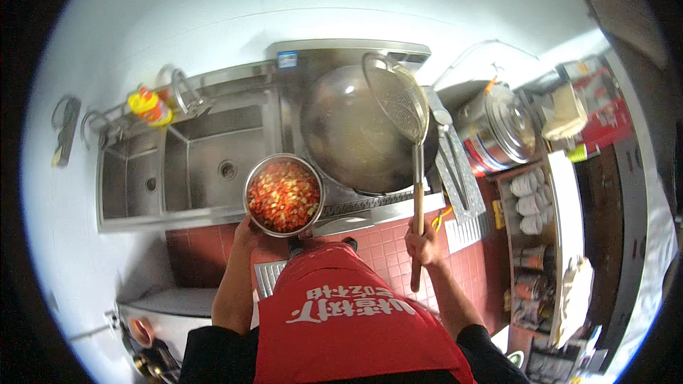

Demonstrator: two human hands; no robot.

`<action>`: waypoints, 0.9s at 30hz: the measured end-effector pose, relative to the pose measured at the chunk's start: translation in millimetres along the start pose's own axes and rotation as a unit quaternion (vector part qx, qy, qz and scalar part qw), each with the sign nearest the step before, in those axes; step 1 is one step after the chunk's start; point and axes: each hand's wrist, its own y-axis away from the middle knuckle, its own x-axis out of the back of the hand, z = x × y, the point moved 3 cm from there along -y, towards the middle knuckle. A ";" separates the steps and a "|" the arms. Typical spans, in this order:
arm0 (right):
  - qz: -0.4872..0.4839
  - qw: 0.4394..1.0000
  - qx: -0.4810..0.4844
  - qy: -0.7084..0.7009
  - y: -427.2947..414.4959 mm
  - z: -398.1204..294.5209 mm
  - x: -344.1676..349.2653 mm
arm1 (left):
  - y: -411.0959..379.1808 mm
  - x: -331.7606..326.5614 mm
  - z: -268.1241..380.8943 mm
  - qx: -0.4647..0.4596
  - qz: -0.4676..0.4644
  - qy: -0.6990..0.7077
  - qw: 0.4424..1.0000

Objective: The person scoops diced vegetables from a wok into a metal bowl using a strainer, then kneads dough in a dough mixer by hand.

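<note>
My left hand (248,233) grips the near left rim of a round metal bowl (322,208) filled with chopped red and pale pieces (284,197). The bowl is left of a large wok (352,133) on a stove. In my right hand (425,245) is the wooden handle of a wire mesh skimmer (400,98), whose basket hangs over the right part of the wok. The wok looks greyish inside; whether liquid lies in it I cannot tell.
Left of the stove stands a steel double sink (213,144) with taps and a yellow bottle (150,106) at its back edge. A lidded metal pot (507,125) is right of the wok. Shelves with stacked white cups (528,202) stand further right. Red tiles (379,245) cover the floor.
</note>
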 end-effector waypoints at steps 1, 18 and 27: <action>0.018 0.999 -0.015 -0.026 -1.2 -5.0 10.1 | -0.4 1.1 0.0 -0.002 -0.012 0.000 1.000; 0.236 0.941 0.021 0.243 -142.1 -9.4 297.4 | 39.0 -3.7 24.8 -0.080 -0.155 -0.111 0.978; 0.221 0.839 0.000 0.497 -246.6 15.8 373.8 | 57.3 -53.5 13.2 -0.061 0.234 -0.016 0.970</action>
